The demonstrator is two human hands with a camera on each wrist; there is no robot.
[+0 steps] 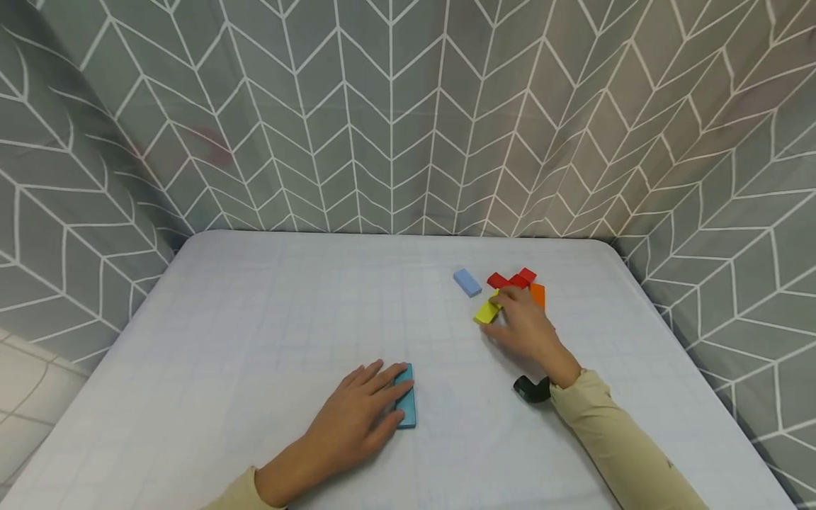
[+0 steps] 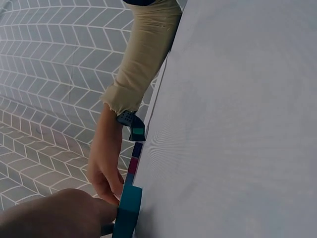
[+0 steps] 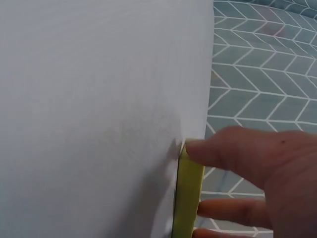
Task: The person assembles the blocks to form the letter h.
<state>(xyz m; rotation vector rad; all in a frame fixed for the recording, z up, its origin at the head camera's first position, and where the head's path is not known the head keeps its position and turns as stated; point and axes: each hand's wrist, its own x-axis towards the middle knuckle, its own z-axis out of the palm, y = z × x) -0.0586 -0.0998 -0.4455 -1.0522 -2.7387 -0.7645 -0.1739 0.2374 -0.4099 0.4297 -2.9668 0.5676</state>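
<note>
My left hand (image 1: 353, 414) rests near the front middle of the table, its fingers extended over a teal block (image 1: 406, 414). The block lies flat, and its long side runs away from me. In the left wrist view the teal block (image 2: 128, 210) stands out beside the left thumb. Farther right, my right hand (image 1: 525, 326) pinches a yellow block (image 1: 486, 313) lying on the table. The right wrist view shows the thumb at one end of the yellow block (image 3: 188, 198) and other fingers along its side.
Red blocks (image 1: 499, 280) and an orange block (image 1: 538, 294) lie just beyond the right hand. A light blue block (image 1: 467, 282) lies to their left. The white-covered table (image 1: 255, 319) is bordered by a grey patterned curtain (image 1: 382, 142). A black device (image 1: 532, 389) sits at the right wrist.
</note>
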